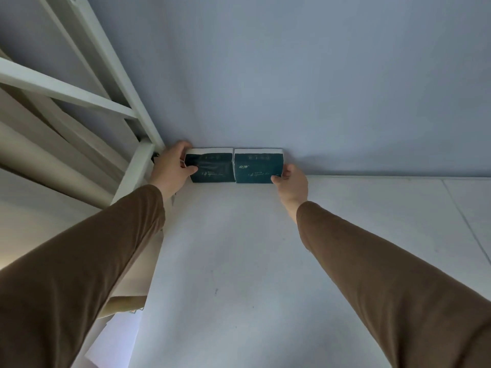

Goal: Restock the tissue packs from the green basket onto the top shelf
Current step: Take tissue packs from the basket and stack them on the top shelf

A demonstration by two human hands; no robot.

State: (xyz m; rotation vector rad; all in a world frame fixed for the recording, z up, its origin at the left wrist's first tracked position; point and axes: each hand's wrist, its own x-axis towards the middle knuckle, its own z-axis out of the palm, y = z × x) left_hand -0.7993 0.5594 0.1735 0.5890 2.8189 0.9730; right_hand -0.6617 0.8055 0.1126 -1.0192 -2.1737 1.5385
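Two dark teal tissue packs with white top edges stand side by side at the back of the white top shelf (239, 248), against the blue-grey wall. My left hand (171, 168) grips the left tissue pack (212, 168) at its left end, thumb on the front face and fingers behind. My right hand (291, 181) pinches the lower right corner of the right tissue pack (256, 167). The two packs touch each other. The green basket is out of view.
A white metal bed frame (87, 99) with slanted rails rises at the left, its post meeting the shelf corner beside my left hand. Beige fabric (53, 160) hangs behind the rails. The shelf surface runs on to the right, with a seam (462, 219).
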